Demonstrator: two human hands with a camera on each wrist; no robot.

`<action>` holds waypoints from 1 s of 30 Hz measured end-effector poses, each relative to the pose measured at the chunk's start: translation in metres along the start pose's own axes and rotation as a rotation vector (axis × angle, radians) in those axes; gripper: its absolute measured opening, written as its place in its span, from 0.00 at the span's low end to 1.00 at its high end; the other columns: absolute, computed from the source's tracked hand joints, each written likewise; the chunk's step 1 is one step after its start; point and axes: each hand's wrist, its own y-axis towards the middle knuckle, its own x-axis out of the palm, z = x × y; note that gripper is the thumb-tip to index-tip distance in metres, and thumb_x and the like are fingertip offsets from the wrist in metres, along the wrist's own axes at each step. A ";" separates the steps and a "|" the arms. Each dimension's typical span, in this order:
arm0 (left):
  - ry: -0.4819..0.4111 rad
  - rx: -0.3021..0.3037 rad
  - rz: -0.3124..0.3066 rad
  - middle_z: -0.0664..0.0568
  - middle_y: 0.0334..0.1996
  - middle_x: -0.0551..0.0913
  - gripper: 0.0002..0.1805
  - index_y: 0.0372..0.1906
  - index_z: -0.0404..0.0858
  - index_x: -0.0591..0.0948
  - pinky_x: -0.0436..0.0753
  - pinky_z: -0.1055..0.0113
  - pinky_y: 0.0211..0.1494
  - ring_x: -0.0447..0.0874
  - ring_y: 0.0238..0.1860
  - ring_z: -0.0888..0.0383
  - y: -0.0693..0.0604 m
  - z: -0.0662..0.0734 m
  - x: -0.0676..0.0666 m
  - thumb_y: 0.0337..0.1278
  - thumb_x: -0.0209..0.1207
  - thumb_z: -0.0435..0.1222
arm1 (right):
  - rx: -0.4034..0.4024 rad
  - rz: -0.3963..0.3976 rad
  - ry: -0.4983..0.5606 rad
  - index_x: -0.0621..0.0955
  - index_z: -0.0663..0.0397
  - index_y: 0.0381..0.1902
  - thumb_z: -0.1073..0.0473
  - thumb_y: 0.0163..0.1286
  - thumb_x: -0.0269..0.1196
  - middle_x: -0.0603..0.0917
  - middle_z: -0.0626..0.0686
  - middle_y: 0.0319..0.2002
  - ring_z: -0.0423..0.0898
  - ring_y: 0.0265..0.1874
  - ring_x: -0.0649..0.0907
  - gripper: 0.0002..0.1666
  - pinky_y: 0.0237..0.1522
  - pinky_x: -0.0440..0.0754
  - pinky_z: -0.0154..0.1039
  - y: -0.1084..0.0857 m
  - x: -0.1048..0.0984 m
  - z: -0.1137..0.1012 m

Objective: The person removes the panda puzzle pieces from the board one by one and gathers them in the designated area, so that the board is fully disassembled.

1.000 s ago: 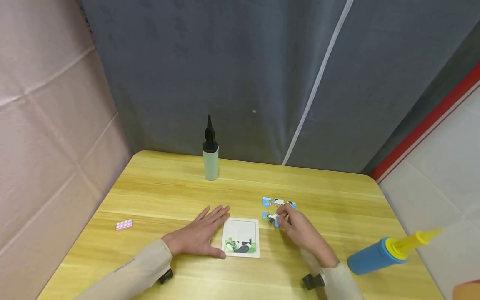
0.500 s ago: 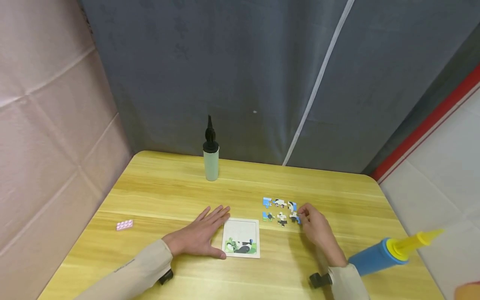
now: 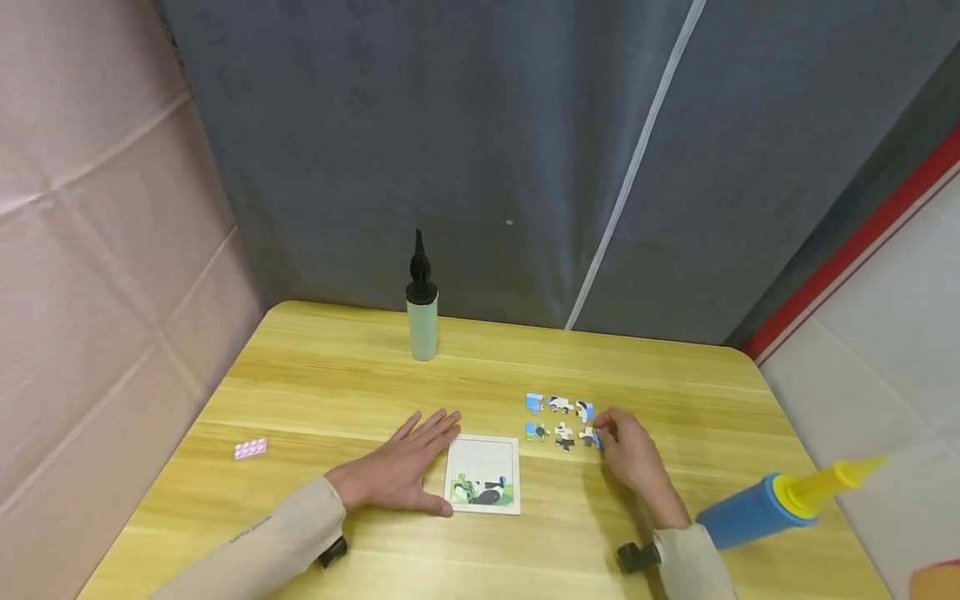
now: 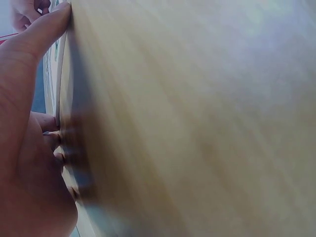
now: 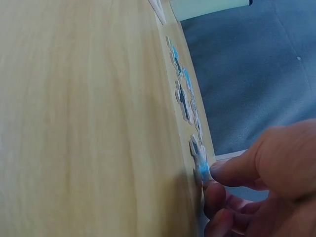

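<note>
My left hand (image 3: 401,471) rests with spread, straight fingers at the left side of a square puzzle tray (image 3: 482,447); thumb and fingertips touch its edge. Along the tray's bottom lie fitted pieces (image 3: 483,492) with a green, black and white picture. My right hand (image 3: 633,450) pinches the blue right end of a puzzle piece (image 3: 587,436) between thumb and finger, shown close up in the right wrist view on that piece (image 5: 200,160). Beside it lie a black-and-white puzzle piece (image 3: 564,437) and a blue-green one (image 3: 536,432). Three more form a row behind, including a blue corner piece (image 3: 534,403).
A pale green pump (image 3: 423,329) with a black nozzle stands toward the back of the wooden table (image 3: 337,375). A blue pump (image 3: 746,512) with a yellow nozzle is right of my right forearm. A pink studded block (image 3: 250,449) lies at the left.
My right hand has moved right with the blue-edged puzzle piece, uncovering the middle piece of the front row. Over the last half second it has hardly moved. My left hand stays put.
</note>
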 end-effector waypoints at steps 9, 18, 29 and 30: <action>0.007 -0.009 -0.003 0.44 0.89 0.44 0.66 0.86 0.34 0.53 0.42 0.37 0.90 0.41 0.90 0.42 0.001 -0.001 -0.002 0.58 0.62 0.73 | -0.064 0.019 0.028 0.83 0.64 0.54 0.68 0.78 0.58 0.84 0.63 0.51 0.50 0.41 0.83 0.12 0.41 0.83 0.41 -0.006 0.003 -0.016; 0.012 -0.005 0.005 0.42 0.89 0.45 0.66 0.86 0.33 0.54 0.43 0.36 0.90 0.42 0.90 0.41 0.003 0.000 -0.001 0.58 0.62 0.73 | -0.183 -0.044 0.015 0.85 0.58 0.49 0.67 0.75 0.65 0.85 0.51 0.42 0.41 0.34 0.78 0.07 0.37 0.78 0.32 -0.028 0.027 -0.053; -0.006 -0.003 0.011 0.42 0.89 0.46 0.65 0.85 0.32 0.56 0.45 0.35 0.90 0.43 0.89 0.40 0.000 0.001 0.000 0.58 0.63 0.72 | -0.399 -0.230 -0.064 0.88 0.57 0.51 0.61 0.72 0.70 0.83 0.45 0.40 0.34 0.33 0.77 0.12 0.34 0.78 0.30 -0.051 0.067 -0.102; -0.007 0.001 0.013 0.42 0.89 0.46 0.65 0.85 0.32 0.56 0.45 0.34 0.90 0.44 0.89 0.40 0.000 0.001 -0.001 0.59 0.63 0.72 | -0.411 -0.245 -0.072 0.88 0.56 0.51 0.60 0.72 0.70 0.83 0.45 0.40 0.34 0.33 0.76 0.12 0.33 0.76 0.29 -0.051 0.069 -0.106</action>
